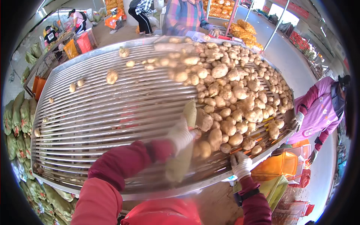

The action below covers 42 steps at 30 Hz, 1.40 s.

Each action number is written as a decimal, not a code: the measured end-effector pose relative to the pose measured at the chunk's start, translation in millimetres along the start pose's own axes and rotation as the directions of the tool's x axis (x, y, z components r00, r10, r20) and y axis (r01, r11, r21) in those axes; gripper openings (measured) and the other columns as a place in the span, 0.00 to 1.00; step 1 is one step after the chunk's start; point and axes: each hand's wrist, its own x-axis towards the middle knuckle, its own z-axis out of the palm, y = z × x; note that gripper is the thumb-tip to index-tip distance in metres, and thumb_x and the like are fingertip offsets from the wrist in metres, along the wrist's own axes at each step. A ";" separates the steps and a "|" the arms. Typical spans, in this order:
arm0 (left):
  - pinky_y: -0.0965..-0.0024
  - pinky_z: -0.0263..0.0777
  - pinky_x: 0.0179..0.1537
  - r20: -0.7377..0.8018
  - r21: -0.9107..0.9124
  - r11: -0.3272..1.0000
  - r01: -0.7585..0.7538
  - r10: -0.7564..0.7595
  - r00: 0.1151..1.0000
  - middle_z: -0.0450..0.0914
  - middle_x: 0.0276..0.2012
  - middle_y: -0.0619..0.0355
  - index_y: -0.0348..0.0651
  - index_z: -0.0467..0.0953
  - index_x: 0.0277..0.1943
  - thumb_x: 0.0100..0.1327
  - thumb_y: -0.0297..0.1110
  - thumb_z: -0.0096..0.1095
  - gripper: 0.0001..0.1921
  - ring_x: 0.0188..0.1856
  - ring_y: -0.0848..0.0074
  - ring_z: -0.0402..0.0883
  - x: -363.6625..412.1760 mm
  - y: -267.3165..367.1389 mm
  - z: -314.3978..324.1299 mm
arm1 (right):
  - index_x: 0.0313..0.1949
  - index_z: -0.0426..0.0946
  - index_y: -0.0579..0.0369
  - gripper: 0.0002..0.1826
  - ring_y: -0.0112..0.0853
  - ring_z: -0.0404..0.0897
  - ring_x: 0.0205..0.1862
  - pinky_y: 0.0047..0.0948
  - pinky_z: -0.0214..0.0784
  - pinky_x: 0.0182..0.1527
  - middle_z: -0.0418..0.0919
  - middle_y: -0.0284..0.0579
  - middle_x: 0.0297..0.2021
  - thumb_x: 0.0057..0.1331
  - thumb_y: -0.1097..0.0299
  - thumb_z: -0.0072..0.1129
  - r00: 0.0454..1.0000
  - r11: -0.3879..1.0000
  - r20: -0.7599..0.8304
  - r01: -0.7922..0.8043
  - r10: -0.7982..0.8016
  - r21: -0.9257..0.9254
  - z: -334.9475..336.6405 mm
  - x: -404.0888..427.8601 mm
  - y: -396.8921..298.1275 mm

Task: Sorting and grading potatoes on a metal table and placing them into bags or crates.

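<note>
My left hand point(181, 136), in a white knit glove and blurred, grips a long pale green piece point(190, 114). Its lower end is smeared by motion, so its material is unclear. The piece stands along the near left side of a heap of potatoes point(239, 91) on a slatted metal sorting table point(112, 112). Beside its upper end is a large, blocky brown lump point(204, 120). My right hand point(241, 165), also gloved, rests at the table's near rim with its fingers over the bars. It is just below several potatoes and holds none of them.
Across the table a person in a plaid shirt point(180, 15) has gloved hands at the potatoes. Another in a purple apron point(317, 112) touches the right edge. Orange crates point(277, 166) stand below right; filled green sacks point(18, 112) are stacked left. Loose potatoes point(112, 76) dot the bars.
</note>
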 end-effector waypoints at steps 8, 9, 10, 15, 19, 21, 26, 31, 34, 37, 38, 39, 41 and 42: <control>0.56 0.74 0.45 -0.089 0.337 0.935 -0.108 0.145 0.985 0.81 0.41 0.40 0.31 0.67 0.54 0.58 0.42 0.68 0.28 0.43 0.54 0.82 5.8 25.6 53.2 | 0.31 0.78 0.54 0.08 0.48 0.80 0.30 0.45 0.72 0.35 0.79 0.50 0.27 0.62 0.66 0.53 0.996 0.994 0.085 0.038 -0.029 -0.098 2.2 -22.8 8.7; 0.58 0.73 0.46 -0.150 0.328 0.922 -0.207 0.267 0.952 0.81 0.41 0.42 0.31 0.68 0.54 0.55 0.43 0.71 0.30 0.44 0.56 0.82 0.2 19.8 56.4 | 0.44 0.79 0.52 0.11 0.44 0.79 0.46 0.40 0.75 0.45 0.80 0.46 0.42 0.65 0.67 0.50 0.984 0.993 0.170 0.069 -0.052 -0.099 17.2 -36.1 32.1; 0.60 0.73 0.48 -0.115 0.369 0.903 -0.219 0.278 0.954 0.80 0.42 0.42 0.32 0.68 0.55 0.52 0.43 0.73 0.33 0.47 0.57 0.81 -1.5 14.7 56.6 | 0.38 0.79 0.48 0.09 0.42 0.79 0.39 0.43 0.73 0.39 0.79 0.43 0.34 0.63 0.65 0.51 0.981 0.975 0.020 0.195 -0.194 -0.105 35.8 -43.6 55.8; 0.66 0.72 0.49 0.010 0.007 0.972 -0.236 0.235 0.972 0.79 0.47 0.48 0.36 0.64 0.62 0.60 0.35 0.64 0.29 0.47 0.67 0.79 21.7 -58.4 50.8 | 0.40 0.80 0.48 0.11 0.42 0.79 0.41 0.41 0.73 0.42 0.79 0.45 0.35 0.65 0.61 0.51 0.983 0.959 0.114 0.169 -0.146 -0.225 31.9 -29.7 48.6; 0.64 0.73 0.48 0.004 -0.125 0.947 -0.295 0.298 0.955 0.81 0.44 0.49 0.38 0.62 0.65 0.64 0.45 0.61 0.31 0.45 0.67 0.79 -72.2 -2.2 -45.1 | 0.45 0.80 0.50 0.16 0.42 0.79 0.44 0.41 0.72 0.45 0.80 0.48 0.39 0.70 0.56 0.48 0.983 0.943 0.164 0.134 -0.087 -0.303 27.5 -27.5 70.3; 0.66 0.74 0.44 -0.191 -0.074 0.917 -0.392 0.372 0.908 0.80 0.41 0.51 0.40 0.62 0.63 0.64 0.40 0.62 0.28 0.41 0.70 0.79 -100.6 -14.2 -113.2 | 0.48 0.80 0.52 0.17 0.41 0.79 0.44 0.40 0.72 0.47 0.81 0.49 0.41 0.70 0.56 0.50 0.980 0.971 0.199 0.054 -0.007 -0.234 38.0 -12.0 76.9; 0.67 0.76 0.52 -0.780 0.143 0.989 0.048 0.083 0.621 0.79 0.49 0.52 0.41 0.61 0.67 0.75 0.42 0.45 0.23 0.49 0.70 0.81 -231.8 -37.8 -336.4 | 0.51 0.79 0.55 0.15 0.36 0.78 0.47 0.32 0.71 0.50 0.81 0.44 0.46 0.66 0.69 0.52 0.991 0.990 -0.023 -0.130 0.131 0.057 23.6 -33.2 16.0; 0.63 0.75 0.50 -0.997 0.008 0.893 0.450 -0.030 0.078 0.76 0.50 0.46 0.43 0.68 0.62 0.61 0.43 0.60 0.27 0.52 0.62 0.78 -366.8 -129.0 -506.7 | 0.51 0.78 0.56 0.16 0.36 0.77 0.50 0.39 0.68 0.56 0.79 0.46 0.48 0.64 0.74 0.52 0.959 0.902 -0.079 -0.226 0.272 0.369 62.0 -37.5 -18.4; 0.60 0.72 0.58 -0.964 -0.246 0.826 0.506 -0.263 -0.038 0.71 0.59 0.35 0.42 0.64 0.66 0.51 0.47 0.69 0.40 0.60 0.50 0.74 -427.9 -195.1 -587.4 | 0.50 0.78 0.56 0.15 0.38 0.76 0.50 0.44 0.67 0.58 0.78 0.46 0.48 0.63 0.73 0.55 0.963 0.901 -0.072 -0.215 0.259 0.376 65.4 -39.4 -23.3; 0.60 0.71 0.60 -0.945 -0.325 0.787 0.525 -0.250 -0.210 0.70 0.60 0.33 0.36 0.65 0.67 0.55 0.46 0.65 0.38 0.60 0.49 0.75 -443.2 -185.1 -616.3 | 0.48 0.78 0.55 0.14 0.39 0.76 0.50 0.49 0.66 0.59 0.78 0.46 0.48 0.62 0.72 0.57 0.962 0.899 -0.068 -0.220 0.264 0.378 64.6 -44.1 -19.7; 0.61 0.71 0.61 -0.940 -0.336 0.777 0.533 -0.243 -0.239 0.67 0.61 0.34 0.39 0.65 0.67 0.57 0.44 0.62 0.36 0.61 0.49 0.74 -442.7 -191.5 -632.6 | 0.48 0.78 0.55 0.14 0.39 0.76 0.50 0.51 0.66 0.60 0.78 0.46 0.48 0.62 0.72 0.58 0.963 0.898 -0.066 -0.218 0.263 0.383 65.0 -44.6 -17.8; 0.61 0.71 0.61 -0.948 -0.314 0.771 0.553 -0.223 -0.228 0.67 0.62 0.34 0.40 0.66 0.67 0.57 0.43 0.61 0.35 0.61 0.49 0.74 -438.5 -193.7 -643.8 | 0.48 0.78 0.55 0.14 0.40 0.76 0.50 0.53 0.65 0.60 0.77 0.46 0.47 0.62 0.72 0.59 0.962 0.898 -0.066 -0.221 0.265 0.381 62.7 -48.0 -13.3; 0.61 0.71 0.61 -0.960 -0.280 0.704 0.652 -0.198 -0.198 0.66 0.63 0.35 0.41 0.66 0.67 0.58 0.43 0.60 0.33 0.63 0.50 0.72 -429.2 -200.3 -670.6 | 0.47 0.78 0.54 0.13 0.41 0.76 0.50 0.56 0.64 0.61 0.77 0.46 0.47 0.61 0.72 0.60 0.964 0.894 -0.062 -0.214 0.258 0.393 59.8 -50.8 -4.1; 0.61 0.71 0.60 -0.964 -0.263 0.636 0.726 -0.195 -0.178 0.65 0.64 0.35 0.41 0.66 0.67 0.59 0.42 0.60 0.33 0.64 0.50 0.71 -424.0 -201.8 -684.1 | 0.46 0.78 0.54 0.13 0.41 0.76 0.50 0.58 0.64 0.62 0.77 0.46 0.47 0.61 0.71 0.61 0.968 0.886 -0.050 -0.203 0.245 0.417 60.7 -47.9 -5.4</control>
